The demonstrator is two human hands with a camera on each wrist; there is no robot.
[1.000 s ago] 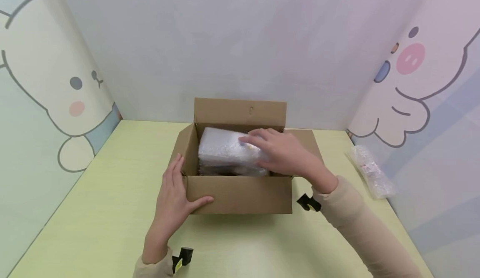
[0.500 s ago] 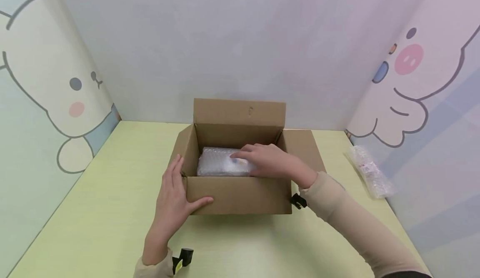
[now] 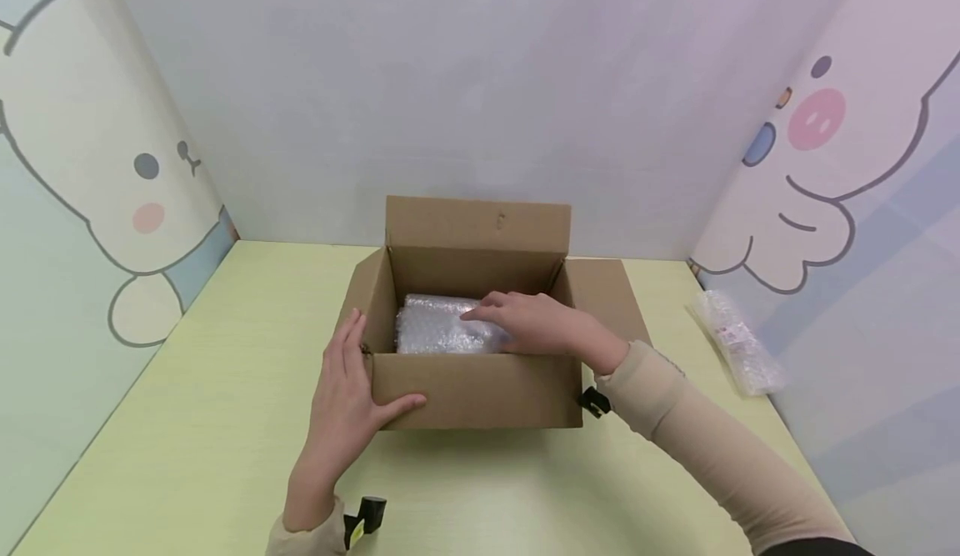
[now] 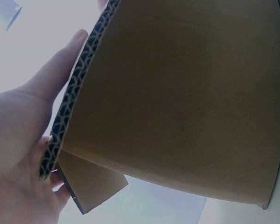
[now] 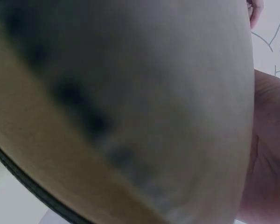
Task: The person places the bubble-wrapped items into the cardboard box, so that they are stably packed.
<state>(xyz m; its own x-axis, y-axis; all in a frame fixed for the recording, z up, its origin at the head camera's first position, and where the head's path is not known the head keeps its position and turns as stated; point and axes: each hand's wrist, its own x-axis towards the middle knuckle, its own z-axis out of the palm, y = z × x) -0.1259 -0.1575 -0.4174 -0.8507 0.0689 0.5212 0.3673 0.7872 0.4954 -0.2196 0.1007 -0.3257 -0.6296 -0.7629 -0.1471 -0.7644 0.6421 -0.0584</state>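
Note:
An open cardboard box [image 3: 477,391] stands on the table. Inside lies a bubble-wrapped package [image 3: 435,327], low between the walls. My right hand [image 3: 536,323] reaches over the box's right front corner and grips the package's right end; the thumb is partly hidden. My left hand [image 3: 347,398] rests at the left front corner, thumb along the front flap and straight fingers against the left flap. In the left wrist view, the left hand [image 4: 18,135] lies beside the corrugated edge of the flap [image 4: 177,93]. A blurred flap covers most of the right wrist view, with the right hand [image 5: 270,149] at its edge.
Another bubble-wrapped package [image 3: 738,343] lies at the table's right edge. The back flap [image 3: 477,224] stands up, and the right flap [image 3: 611,293] spreads outward. Behind the yellow-green table [image 3: 187,423] is a pale wall [image 3: 480,81].
My right hand has lowered the bubble-wrapped package from near the box's rim down into it, shifting slightly left. During the last half second it has barely moved. My left hand has stayed in place.

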